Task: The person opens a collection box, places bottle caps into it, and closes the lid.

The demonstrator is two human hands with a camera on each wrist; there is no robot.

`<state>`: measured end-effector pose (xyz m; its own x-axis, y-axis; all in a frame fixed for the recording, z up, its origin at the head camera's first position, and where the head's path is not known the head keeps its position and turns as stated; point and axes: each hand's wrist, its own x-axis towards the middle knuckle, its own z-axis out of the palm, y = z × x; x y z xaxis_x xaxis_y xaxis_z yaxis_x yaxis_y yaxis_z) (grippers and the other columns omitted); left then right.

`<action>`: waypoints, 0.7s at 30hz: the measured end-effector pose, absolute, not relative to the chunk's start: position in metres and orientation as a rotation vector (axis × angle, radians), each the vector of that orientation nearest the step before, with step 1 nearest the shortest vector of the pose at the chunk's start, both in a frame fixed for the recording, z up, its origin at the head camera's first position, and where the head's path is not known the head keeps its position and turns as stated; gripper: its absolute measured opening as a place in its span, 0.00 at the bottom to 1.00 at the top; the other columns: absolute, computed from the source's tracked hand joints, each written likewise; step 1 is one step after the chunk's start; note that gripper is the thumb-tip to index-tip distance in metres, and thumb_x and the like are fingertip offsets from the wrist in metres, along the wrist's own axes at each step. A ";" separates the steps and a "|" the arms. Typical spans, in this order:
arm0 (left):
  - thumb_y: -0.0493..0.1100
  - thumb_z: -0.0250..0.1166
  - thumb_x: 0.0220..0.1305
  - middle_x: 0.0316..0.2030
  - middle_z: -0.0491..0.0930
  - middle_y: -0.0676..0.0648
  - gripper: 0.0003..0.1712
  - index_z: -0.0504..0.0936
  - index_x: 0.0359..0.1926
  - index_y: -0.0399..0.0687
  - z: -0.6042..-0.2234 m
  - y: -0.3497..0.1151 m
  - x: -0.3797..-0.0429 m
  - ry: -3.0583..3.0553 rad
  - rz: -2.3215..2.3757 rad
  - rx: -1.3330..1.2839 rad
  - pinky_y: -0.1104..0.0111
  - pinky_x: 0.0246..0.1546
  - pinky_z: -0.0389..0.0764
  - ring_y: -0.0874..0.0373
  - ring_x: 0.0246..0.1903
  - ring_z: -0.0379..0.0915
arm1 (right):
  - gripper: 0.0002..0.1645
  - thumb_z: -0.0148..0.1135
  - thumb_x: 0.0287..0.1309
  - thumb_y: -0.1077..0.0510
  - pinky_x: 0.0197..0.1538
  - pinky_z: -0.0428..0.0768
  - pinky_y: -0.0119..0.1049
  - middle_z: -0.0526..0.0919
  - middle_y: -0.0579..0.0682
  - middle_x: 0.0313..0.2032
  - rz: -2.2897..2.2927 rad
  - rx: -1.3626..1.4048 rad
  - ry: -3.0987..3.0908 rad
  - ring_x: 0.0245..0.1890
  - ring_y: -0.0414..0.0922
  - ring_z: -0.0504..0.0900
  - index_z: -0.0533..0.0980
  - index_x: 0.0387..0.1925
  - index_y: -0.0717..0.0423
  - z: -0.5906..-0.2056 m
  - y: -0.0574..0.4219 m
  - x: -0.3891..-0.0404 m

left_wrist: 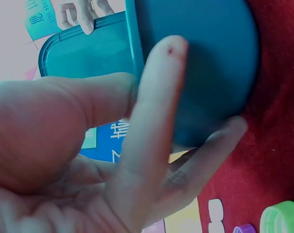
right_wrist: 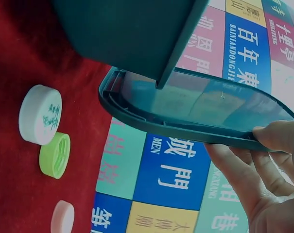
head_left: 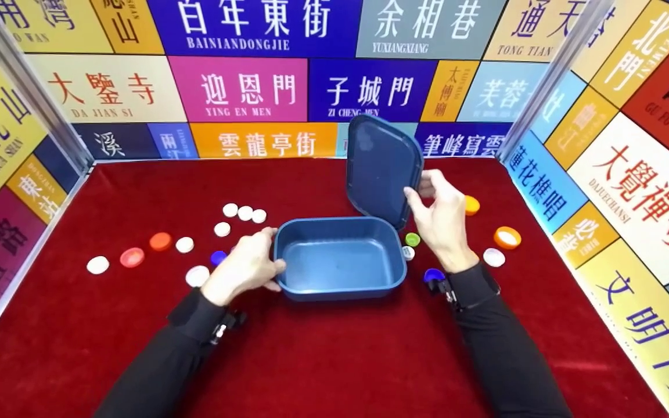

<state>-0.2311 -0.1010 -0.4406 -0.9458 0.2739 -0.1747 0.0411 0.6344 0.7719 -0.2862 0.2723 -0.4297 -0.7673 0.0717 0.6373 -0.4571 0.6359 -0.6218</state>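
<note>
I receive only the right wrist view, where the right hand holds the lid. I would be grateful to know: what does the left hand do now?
Observer: The left hand holds the left end of the blue lunch box.
Operator: Thank you. And what lies to the left of that hand?
Observer: Among other things, two red bottle caps lie there.
Operator: I also cannot see far to the right of the right hand. Which thing is there?
Observer: An orange bottle cap, white on the inside, lies there on the table.
</note>
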 end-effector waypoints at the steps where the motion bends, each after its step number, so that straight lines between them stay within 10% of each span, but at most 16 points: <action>1: 0.33 0.74 0.76 0.73 0.82 0.27 0.43 0.67 0.85 0.31 -0.441 -0.101 -0.231 2.585 1.212 0.255 0.62 0.36 0.98 0.46 0.38 0.98 | 0.15 0.78 0.76 0.60 0.50 0.84 0.18 0.96 0.59 0.47 1.110 0.281 -2.215 0.42 0.56 0.97 0.86 0.57 0.63 -0.430 0.273 -0.289; 21: 0.32 0.75 0.76 0.73 0.82 0.27 0.44 0.66 0.85 0.32 -0.444 -0.100 -0.229 2.580 1.222 0.242 0.63 0.37 0.98 0.48 0.37 0.98 | 0.19 0.77 0.75 0.62 0.39 0.97 0.41 0.89 0.53 0.40 1.842 -0.112 -2.110 0.37 0.43 0.95 0.81 0.58 0.68 -0.427 0.291 -0.333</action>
<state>-0.2292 -0.1002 -0.4440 -0.9481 0.2656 -0.1750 0.0329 0.6291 0.7767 -0.3329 0.2912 -0.4265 -0.9401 0.2769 0.1988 -0.1596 0.1579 -0.9745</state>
